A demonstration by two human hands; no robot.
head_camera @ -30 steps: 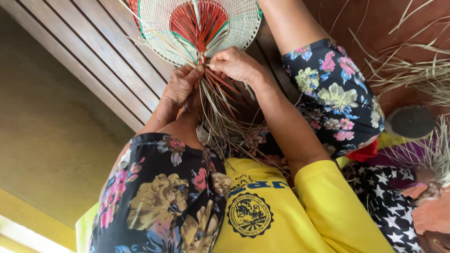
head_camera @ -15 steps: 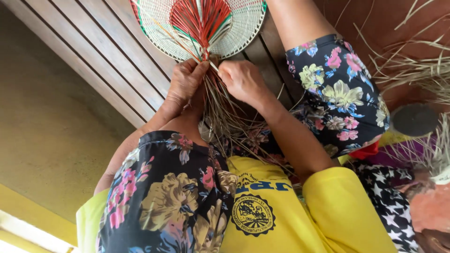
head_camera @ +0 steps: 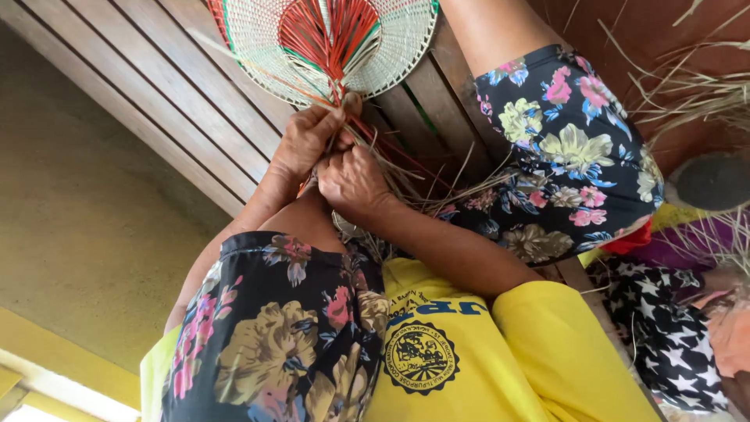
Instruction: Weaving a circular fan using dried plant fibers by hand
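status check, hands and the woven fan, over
Left hand pinching the strands at the base of the woven fan. Right hand closed on the loose straw strands just below. Nothing in the way; fan lies on wooden slats.

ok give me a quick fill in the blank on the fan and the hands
1. The round woven fan has a ____ centre.
2. The fan lies on brown wooden ____.
3. Both hands, left hand and right hand, grip the loose strands at the fan's ____.

Missing words: red; slats; base
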